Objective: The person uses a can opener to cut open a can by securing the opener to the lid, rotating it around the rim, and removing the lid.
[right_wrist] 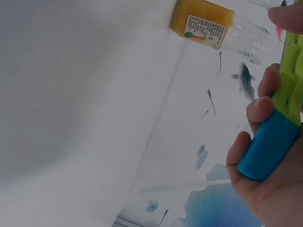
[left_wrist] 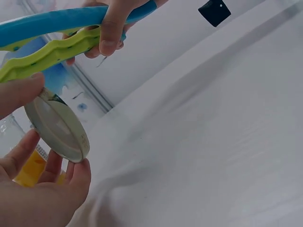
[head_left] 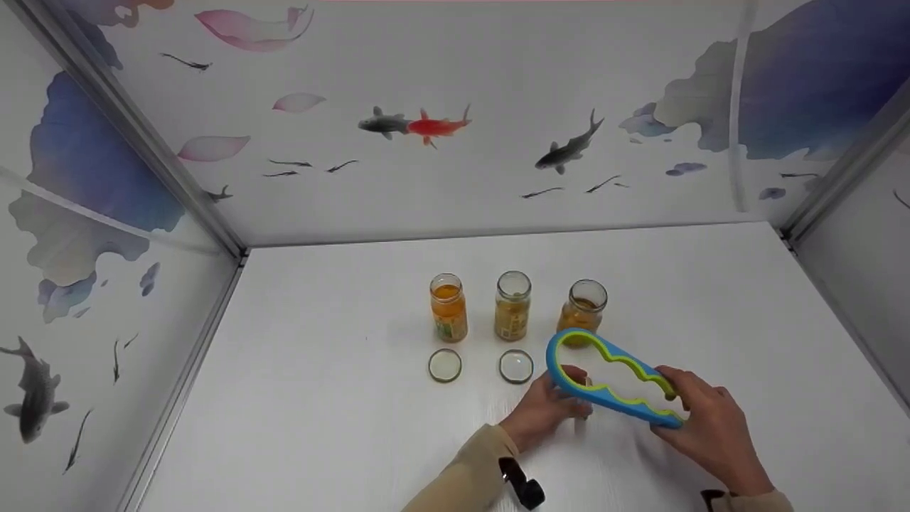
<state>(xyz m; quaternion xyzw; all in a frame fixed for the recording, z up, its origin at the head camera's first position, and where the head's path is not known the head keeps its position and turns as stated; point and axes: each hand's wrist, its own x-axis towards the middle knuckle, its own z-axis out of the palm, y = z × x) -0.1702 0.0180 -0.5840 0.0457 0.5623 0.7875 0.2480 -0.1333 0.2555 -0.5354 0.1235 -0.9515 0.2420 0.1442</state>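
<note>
My left hand [head_left: 544,411] pinches a round metal jar lid [left_wrist: 59,125] between thumb and fingertips, tilted on edge above the table. My right hand [head_left: 711,419] grips the handles of a blue and lime-green jar opener [head_left: 618,409], whose rounded loop points left, over the left hand's fingers. In the left wrist view the opener's arms pass just above the lid. Behind the loop stands an uncapped glass jar [head_left: 588,295] with orange-brown contents, its lower part partly hidden. Left of it are two more open jars, one yellowish [head_left: 512,313] and one orange [head_left: 448,309].
Two lids lie flat on the white table [head_left: 320,398], a left lid [head_left: 445,365] before the orange jar and another lid [head_left: 516,366] before the yellowish one. Panels printed with fish enclose the table at the back [head_left: 498,192] and both sides.
</note>
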